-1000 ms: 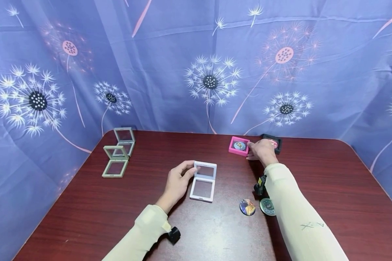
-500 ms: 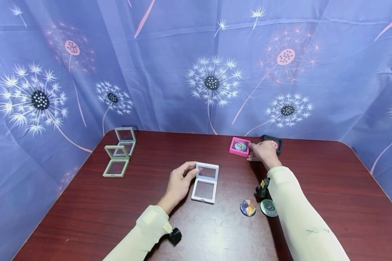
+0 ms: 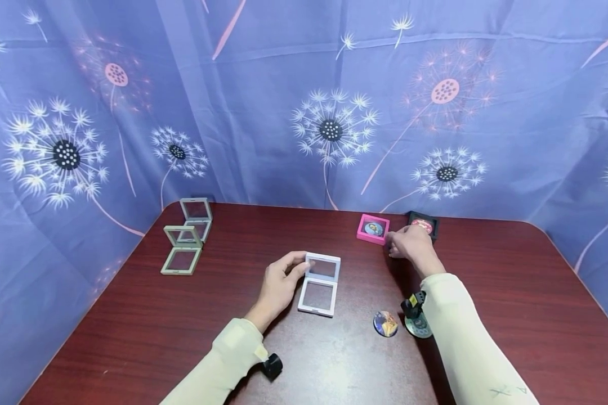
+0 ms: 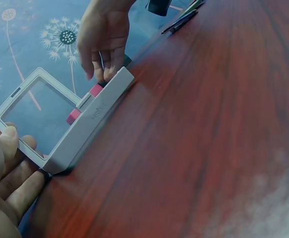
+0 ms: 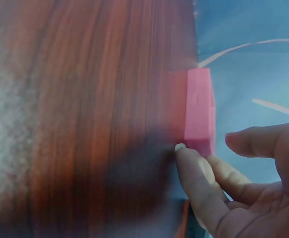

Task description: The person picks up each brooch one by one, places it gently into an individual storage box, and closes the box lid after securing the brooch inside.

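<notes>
A white hinged display frame (image 3: 318, 297) stands unfolded on the table, its clear-windowed lid (image 4: 40, 114) raised. My left hand (image 3: 278, 283) pinches the left edge of that lid between thumb and fingers. Farther back, a pink display case (image 3: 360, 234) lies flat with a round blue badge (image 3: 373, 228) inside. My right hand (image 3: 409, 246) is beside the case's right side; in the right wrist view its fingertips are close to the pink corner and the thumb stands apart, nothing held. Behind this hand is a black display case (image 3: 433, 230) with a red round badge (image 3: 422, 225), partly hidden.
Two round badges lie nearer on the right: a blue and gold badge (image 3: 385, 324) and a green badge (image 3: 418, 326), partly covered by the right wrist camera. Two unfolded frames, a green frame (image 3: 164, 266) and a grey frame (image 3: 210, 216), stand at the table's back left. A curtain (image 3: 263, 112) hangs behind.
My right hand has drawn back slightly from the pink case, toward me. My left hand and the white frame stay together; the head view has shifted a little.
</notes>
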Tool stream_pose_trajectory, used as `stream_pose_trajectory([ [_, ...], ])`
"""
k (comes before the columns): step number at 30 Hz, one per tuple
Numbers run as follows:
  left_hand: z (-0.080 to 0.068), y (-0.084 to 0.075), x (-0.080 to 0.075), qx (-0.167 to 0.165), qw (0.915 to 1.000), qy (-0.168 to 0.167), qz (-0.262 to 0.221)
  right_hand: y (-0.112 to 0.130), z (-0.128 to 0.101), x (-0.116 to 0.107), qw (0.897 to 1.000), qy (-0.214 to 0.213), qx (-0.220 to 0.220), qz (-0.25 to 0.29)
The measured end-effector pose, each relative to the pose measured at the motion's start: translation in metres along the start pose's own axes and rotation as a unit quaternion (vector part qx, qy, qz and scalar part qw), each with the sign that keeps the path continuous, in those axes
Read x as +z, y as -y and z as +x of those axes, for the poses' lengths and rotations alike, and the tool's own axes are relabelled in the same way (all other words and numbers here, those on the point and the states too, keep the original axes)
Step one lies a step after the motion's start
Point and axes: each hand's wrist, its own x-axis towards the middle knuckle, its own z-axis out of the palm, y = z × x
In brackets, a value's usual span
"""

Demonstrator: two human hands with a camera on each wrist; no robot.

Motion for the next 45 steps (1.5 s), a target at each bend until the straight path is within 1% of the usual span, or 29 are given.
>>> stream_pose_trajectory([
  [3,0.0,0.0,0.0,0.002,1.0,0.002,0.003,0.002,-0.005,-0.001,1.0,0.007,-0.005,0.003],
  [7,0.001,0.0,0.0,0.002,1.0,0.005,0.004,0.008,-0.014,-0.002,0.999,0.016,0.006,0.027],
  [11,0.001,0.0,0.0,0.004,0.9999,0.007,0.007,0.015,-0.025,-0.004,0.999,0.029,-0.004,0.021],
  [15,0.0,-0.001,0.0,0.003,0.9999,0.011,0.012,0.019,-0.037,-0.006,0.998,0.046,-0.033,0.006],
  [19,0.001,-0.001,0.0,0.001,0.9997,0.015,0.017,0.02,-0.047,-0.006,0.997,0.045,-0.066,-0.009],
  [22,0.001,-0.001,0.0,0.003,0.9997,0.02,0.016,0.021,-0.054,-0.004,0.995,0.045,-0.081,-0.026],
  [26,0.0,0.0,-0.001,0.006,0.9996,0.025,0.009,0.022,-0.062,-0.003,0.993,0.063,-0.091,-0.03],
  [30,0.0,0.0,-0.001,0.008,0.9996,0.026,0.002,0.023,-0.068,-0.002,0.991,0.079,-0.104,-0.041],
  [34,0.001,0.0,-0.002,0.011,0.9996,0.027,0.001,0.024,-0.073,-0.001,0.987,0.087,-0.115,-0.065],
  [40,0.001,0.001,-0.001,0.015,0.9995,0.029,0.0,0.025,-0.082,-0.001,0.979,0.107,-0.145,-0.098],
  [45,0.001,0.004,0.0,0.027,0.9992,0.031,0.001,0.024,-0.089,-0.001,0.972,0.129,-0.155,-0.118],
])
